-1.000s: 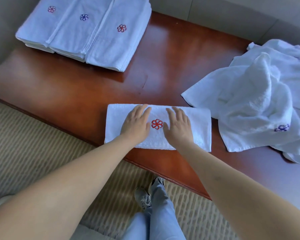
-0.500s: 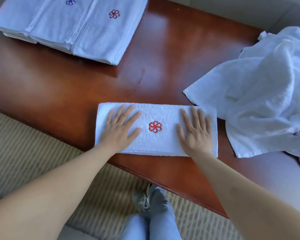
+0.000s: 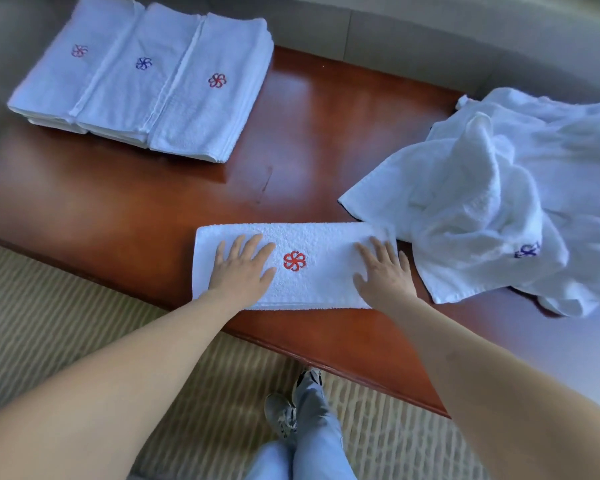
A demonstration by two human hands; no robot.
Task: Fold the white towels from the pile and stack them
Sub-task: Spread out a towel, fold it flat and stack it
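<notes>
Fingers (image 3: pixel 246 245) of the left hand (image 3: pixel 242 271) and right hand (image 3: pixel 383 273) lie straight and slightly spread, pressing flat on the folded towel (image 3: pixel 312 244) at the table's (image 3: pixel 174 209) near edge. Its only marking is a red pinwheel flower logo (image 3: pixel 294 260) between the hands, no lettering. Beyond it to the left sit the stacks (image 3: pixel 146 81), with red and blue logos; the pile (image 3: pixel 499 202) touches its right end.

Nubby terry-cloth towel (image 3: pixel 312 244) on a glossy, seemingly wooden table (image 3: pixel 319 133).

Soft, even daylight fills the scene, leaving pale glare streaks on the glossy bench (image 3: pixel 312 140). Shadows are faint. Wide-angle bending curves the edges, and the far corners look slightly blurred.
</notes>
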